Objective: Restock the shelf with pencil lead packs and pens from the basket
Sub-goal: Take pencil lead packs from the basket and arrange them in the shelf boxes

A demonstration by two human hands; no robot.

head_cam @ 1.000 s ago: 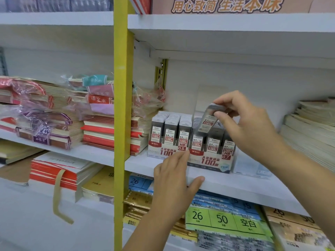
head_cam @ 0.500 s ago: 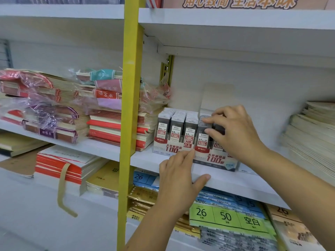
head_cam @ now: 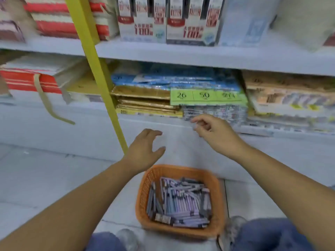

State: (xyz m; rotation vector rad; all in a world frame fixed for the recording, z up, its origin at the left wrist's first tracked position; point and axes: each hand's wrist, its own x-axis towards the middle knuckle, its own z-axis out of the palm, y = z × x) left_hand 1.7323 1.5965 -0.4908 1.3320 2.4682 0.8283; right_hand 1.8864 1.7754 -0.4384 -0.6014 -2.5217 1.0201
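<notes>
Both hands are now down off the display boxes (head_cam: 192,24), where half a second ago the right one was seating a pack and the left one braced the shelf (head_cam: 199,57); the view has dropped toward the floor (head_cam: 54,178). Left hand (head_cam: 145,147) hangs with fingers spread and relaxed, holding nothing; right hand (head_cam: 215,134) hangs beside it with fingers loosely curled, also empty as far as the blur allows; neither touches anything.

Directly below both stands the orange basket (head_cam: 143,194) on the floor; it holds a loose heap of pencil lead packs (head_cam: 181,201), slim grey-and-lilac cases lying crosswise. Pens cannot be told apart in the heap.

Judged handling: each pack is likely light, rigid plastic with smooth and therefore slippery faces; pinch one across its narrow sides near mid-length, thumb against forefinger; avoid scooping several, since they would slide apart; the contents are brittle, so do not drop.

On the display box fronts a red "100" reads, the rest being blurred; on the tier below, a green label (head_cam: 206,96) reads "26" and "50".
</notes>
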